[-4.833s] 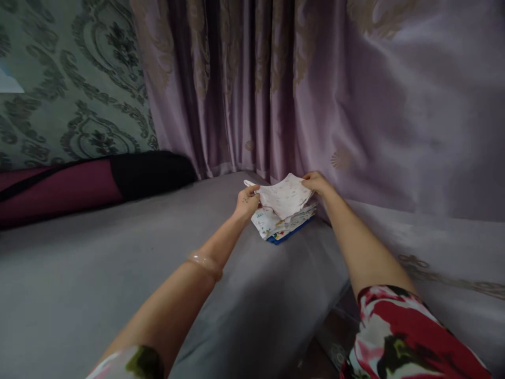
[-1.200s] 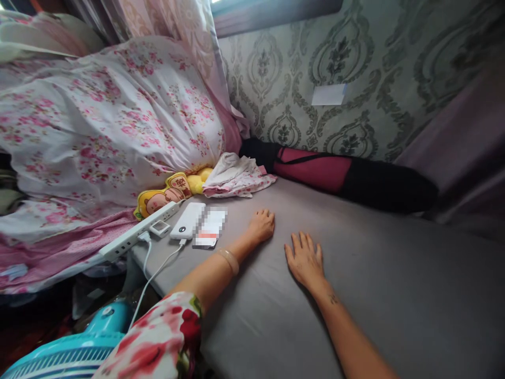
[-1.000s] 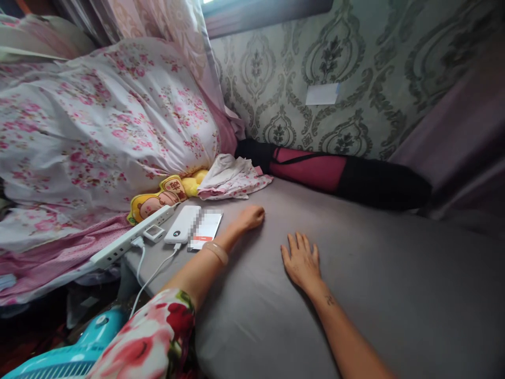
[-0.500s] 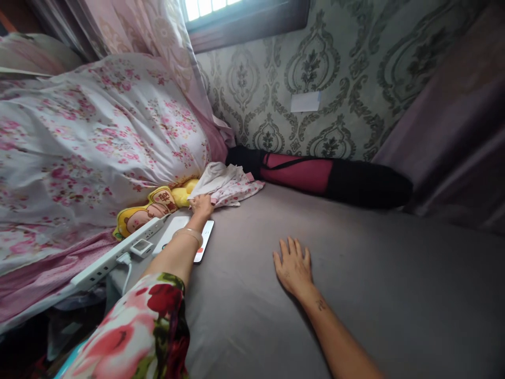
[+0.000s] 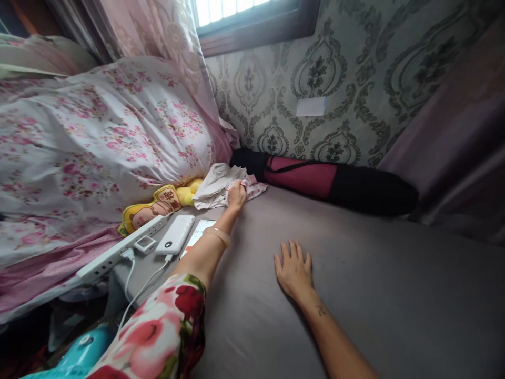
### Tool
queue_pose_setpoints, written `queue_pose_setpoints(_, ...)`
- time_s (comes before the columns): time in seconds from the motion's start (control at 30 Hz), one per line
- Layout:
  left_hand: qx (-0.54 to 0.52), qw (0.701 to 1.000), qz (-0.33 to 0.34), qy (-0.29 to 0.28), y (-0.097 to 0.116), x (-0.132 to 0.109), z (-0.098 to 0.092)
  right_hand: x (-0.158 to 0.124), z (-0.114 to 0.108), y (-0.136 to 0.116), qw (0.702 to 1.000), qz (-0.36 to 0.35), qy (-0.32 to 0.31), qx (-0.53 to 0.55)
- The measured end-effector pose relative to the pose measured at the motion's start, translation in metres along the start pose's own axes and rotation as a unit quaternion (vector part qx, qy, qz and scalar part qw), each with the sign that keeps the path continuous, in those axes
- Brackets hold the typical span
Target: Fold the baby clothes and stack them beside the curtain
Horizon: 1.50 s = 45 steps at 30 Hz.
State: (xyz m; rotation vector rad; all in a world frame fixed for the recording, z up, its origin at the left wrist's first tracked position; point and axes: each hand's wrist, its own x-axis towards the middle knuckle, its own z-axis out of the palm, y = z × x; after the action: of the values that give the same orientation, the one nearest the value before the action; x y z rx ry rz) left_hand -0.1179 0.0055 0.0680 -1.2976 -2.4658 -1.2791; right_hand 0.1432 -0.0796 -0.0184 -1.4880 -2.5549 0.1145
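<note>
My left hand (image 5: 237, 195) reaches far forward and its fingers close on a crumpled white and pink floral cloth (image 5: 219, 183) lying at the back of the grey bed sheet (image 5: 355, 273). A pale bangle sits on that wrist. My right hand (image 5: 292, 269) lies flat on the sheet with its fingers spread, holding nothing. Beside my left forearm lie a phone (image 5: 196, 237) and a white power bank (image 5: 174, 241).
A big floral bundle of bedding (image 5: 98, 137) fills the left. A yellow plush toy (image 5: 158, 205) and a white power strip (image 5: 118, 250) lie below it. A maroon and black rolled bag (image 5: 335, 181) lies along the patterned wall. Purple curtain hangs at right. A teal fan (image 5: 79, 352) shows at bottom left.
The view swung from the folded cloth pile at the curtain to the bed's other end. My left hand slid forward past the phone and took hold of the crumpled cloth. The right hand stayed flat.
</note>
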Motion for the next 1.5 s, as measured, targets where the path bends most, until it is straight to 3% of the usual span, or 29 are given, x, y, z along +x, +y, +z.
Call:
queue_pose_setpoints(0.17,-0.257,0.966,0.009,-0.008,0.045,-0.008,0.021,-0.001,-0.001,0.000,1.000,0.001,0.003,0.001)
queue_pose_setpoints(0.33,-0.494,0.864,-0.023,-0.092,0.092,-0.046,0.037,0.002,0.006,0.005,0.997,-0.005,0.040,0.060)
queue_pose_setpoints(0.43,-0.572,0.803,-0.066,-0.152,0.113,-0.075,0.042,0.012,0.010,0.012,0.983,0.039,0.090,0.154)
queue_pose_setpoints(0.6,-0.632,0.740,-0.094,-0.208,0.130,-0.118,0.046,0.030,0.003,0.034,0.897,0.156,0.182,0.372)
queue_pose_setpoints(0.7,-0.650,0.720,-0.099,-0.223,0.132,-0.135,0.045,0.033,-0.008,0.050,0.846,0.204,0.220,0.441)
queue_pose_setpoints(0.77,-0.646,0.723,-0.101,-0.221,0.131,-0.141,0.043,0.032,-0.014,0.060,0.839,0.203,0.228,0.450)
queue_pose_setpoints(0.97,-0.603,0.774,-0.101,-0.167,0.117,-0.136,0.040,0.033,-0.027,0.080,0.876,0.099,0.160,0.444)
queue_pose_setpoints(1.13,-0.603,0.773,-0.159,-0.115,0.101,-0.125,0.034,0.032,-0.049,0.090,0.903,0.096,0.181,0.377)
queue_pose_setpoints(1.23,-0.599,0.769,-0.182,-0.129,0.099,-0.123,0.027,0.029,-0.066,0.093,0.907,0.060,0.187,0.372)
queue_pose_setpoints(1.3,-0.582,0.777,-0.192,-0.143,0.100,-0.122,0.022,0.026,-0.077,0.092,0.903,0.058,0.233,0.358)
queue_pose_setpoints(1.4,-0.512,0.833,-0.170,-0.122,0.104,-0.122,0.015,0.022,-0.094,0.092,0.891,0.057,0.316,0.320)
queue_pose_setpoints(1.5,-0.435,0.896,-0.069,-0.054,0.107,-0.123,0.007,0.017,-0.108,0.095,0.868,0.090,0.350,0.340)
